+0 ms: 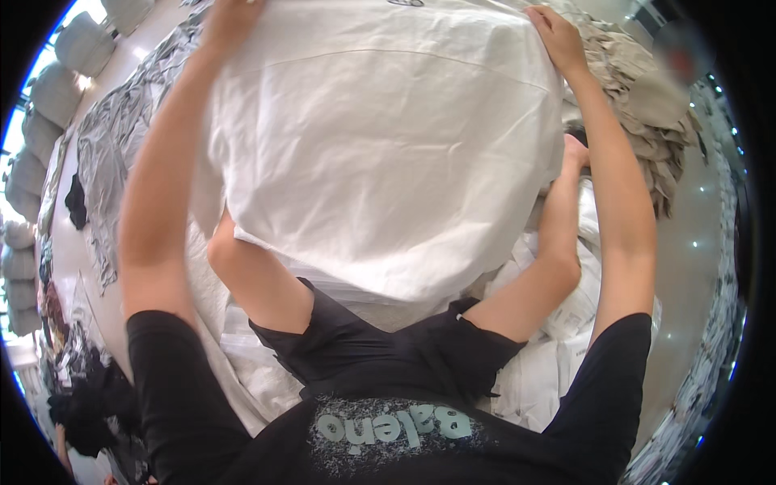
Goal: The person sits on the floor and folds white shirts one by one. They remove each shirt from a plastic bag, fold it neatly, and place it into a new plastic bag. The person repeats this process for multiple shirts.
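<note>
A wide white garment (388, 153) hangs stretched out in front of me above my bent legs. A seam runs across its upper part, and a small dark mark shows at its top edge. My left hand (234, 18), partly cut off by the top of the picture, is closed on its upper left corner. At the upper right corner my right hand (559, 39) pinches the cloth, fingers bent over the edge. The garment's lower edge droops between my knees and hides what lies behind it.
Grey cloth (121, 137) is heaped at the left, beige cloth (630, 105) at the far right. White fabric and plastic wrapping (533, 364) lie beneath my legs. Stuffed sacks (85, 44) line the far left, with dark cloth (89, 404) at the lower left.
</note>
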### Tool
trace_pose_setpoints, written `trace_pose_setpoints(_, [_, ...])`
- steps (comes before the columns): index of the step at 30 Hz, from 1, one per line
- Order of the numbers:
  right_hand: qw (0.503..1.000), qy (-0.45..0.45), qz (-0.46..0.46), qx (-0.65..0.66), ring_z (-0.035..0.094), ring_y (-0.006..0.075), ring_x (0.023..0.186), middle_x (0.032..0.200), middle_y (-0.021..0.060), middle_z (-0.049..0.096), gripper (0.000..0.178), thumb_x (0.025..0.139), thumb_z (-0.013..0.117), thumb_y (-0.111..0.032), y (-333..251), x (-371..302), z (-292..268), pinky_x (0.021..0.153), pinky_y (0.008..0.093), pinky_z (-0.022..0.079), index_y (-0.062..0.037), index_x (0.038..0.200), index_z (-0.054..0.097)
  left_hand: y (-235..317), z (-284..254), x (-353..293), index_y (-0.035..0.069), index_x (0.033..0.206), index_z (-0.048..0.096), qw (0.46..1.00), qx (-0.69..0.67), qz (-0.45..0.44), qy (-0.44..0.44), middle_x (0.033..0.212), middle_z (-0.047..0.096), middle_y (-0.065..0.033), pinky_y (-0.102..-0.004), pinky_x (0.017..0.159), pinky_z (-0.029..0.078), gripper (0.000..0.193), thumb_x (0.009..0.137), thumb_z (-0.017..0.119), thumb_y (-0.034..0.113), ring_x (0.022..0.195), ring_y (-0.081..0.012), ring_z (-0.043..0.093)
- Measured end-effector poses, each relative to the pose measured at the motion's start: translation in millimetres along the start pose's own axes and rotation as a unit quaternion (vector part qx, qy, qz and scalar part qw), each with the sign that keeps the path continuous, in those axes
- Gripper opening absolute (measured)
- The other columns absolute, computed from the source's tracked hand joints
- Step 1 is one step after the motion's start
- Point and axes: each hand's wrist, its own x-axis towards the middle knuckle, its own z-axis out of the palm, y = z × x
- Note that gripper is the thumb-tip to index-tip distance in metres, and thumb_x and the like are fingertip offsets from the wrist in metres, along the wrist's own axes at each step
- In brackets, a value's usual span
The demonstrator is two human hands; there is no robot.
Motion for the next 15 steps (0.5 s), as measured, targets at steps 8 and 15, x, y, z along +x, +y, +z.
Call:
trace_pose_setpoints(8, [0.984, -0.143, -0.072, -0.078, 0.061, 0.0387, 0.135, 0.151, 0.0175, 0.062, 0.039, 0.104, 0.07, -0.021, 24, -238, 125, 0.114, 0.048, 0.049, -0.0105, 0.141, 0.069, 67, 32, -246, 0.011, 0.107, 0.08, 0.866, -0.115, -0.007, -0.486, 0.099, 0.076, -0.0143, -0.0515, 0.093, 0.055, 0.03, 0.099, 0.067, 0.037, 0.101, -0.038, 0.071])
trace_pose_setpoints(15, [0.892, -0.418, 0.149, -0.086, 0.059, 0.0405, 0.135, 0.15, 0.019, 0.058, 0.069, 0.088, 0.086, -0.022, -36, -331, 68, 0.109, 0.0474, 0.052, -0.0216, 0.153, 0.062, 57, 30, -325, 0.008, 0.108, 0.073, 0.85, -0.07, 0.072, -0.518, 0.11, 0.069, -0.0107, -0.0444, 0.103, 0.048, 0.029, 0.081, 0.078, 0.017, 0.121, -0.0295, 0.062])
